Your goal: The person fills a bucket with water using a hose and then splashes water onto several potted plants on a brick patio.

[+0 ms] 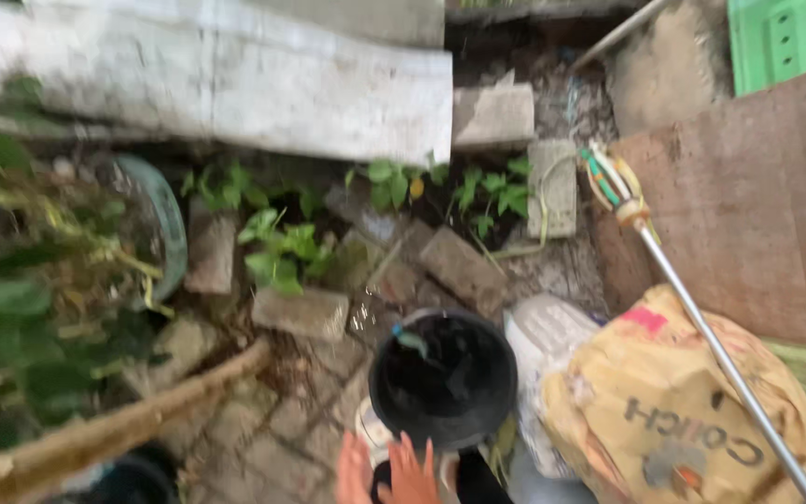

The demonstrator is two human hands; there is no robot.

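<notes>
One hand (394, 471) at bottom edge, fingers spread, just below black pot (442, 378), grasping nothing.

A blurred view down onto rough ground (263, 420) paved with worn stone blocks and dirt. A black plastic pot (442, 378) stands on it near the bottom centre. Just right of the pot lie a white sack (538, 341) and a bulging yellow sack (673, 411). Loose bricks (300, 311) sit scattered among small green plants (282, 247). A pale concrete slab (235, 79) lies across the top, and a brown board (757, 215) rests at right.
</notes>
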